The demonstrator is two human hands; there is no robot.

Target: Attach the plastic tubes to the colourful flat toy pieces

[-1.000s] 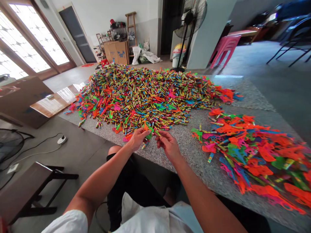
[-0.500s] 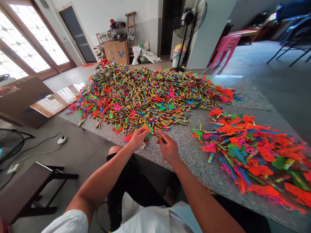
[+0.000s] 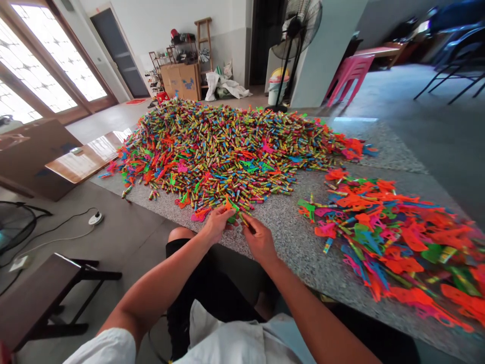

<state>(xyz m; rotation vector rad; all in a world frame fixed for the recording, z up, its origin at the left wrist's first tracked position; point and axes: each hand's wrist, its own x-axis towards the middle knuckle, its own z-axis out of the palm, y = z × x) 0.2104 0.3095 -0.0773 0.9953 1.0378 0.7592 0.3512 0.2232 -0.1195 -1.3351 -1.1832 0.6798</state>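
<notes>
Near the front edge of the stone tabletop, my left hand is closed on a green plastic toy gun. An orange piece beside it may be held too or lie behind; I cannot tell. My right hand pinches a small tube with a yellow patterned wrapper, its end close to the green piece. Whether the two touch is unclear. Right behind my hands rises a large pile of such wrapped tubes, with coloured plastic pieces mixed in.
A second heap of orange, green, pink and blue toy guns, some with tubes on them, spreads over the right of the tabletop. A dark wooden stool stands at the left on the floor. A standing fan is behind the table.
Both hands have come slightly down toward my body, still close together. The tube in my right hand tilts a little more. The piles are unchanged.
</notes>
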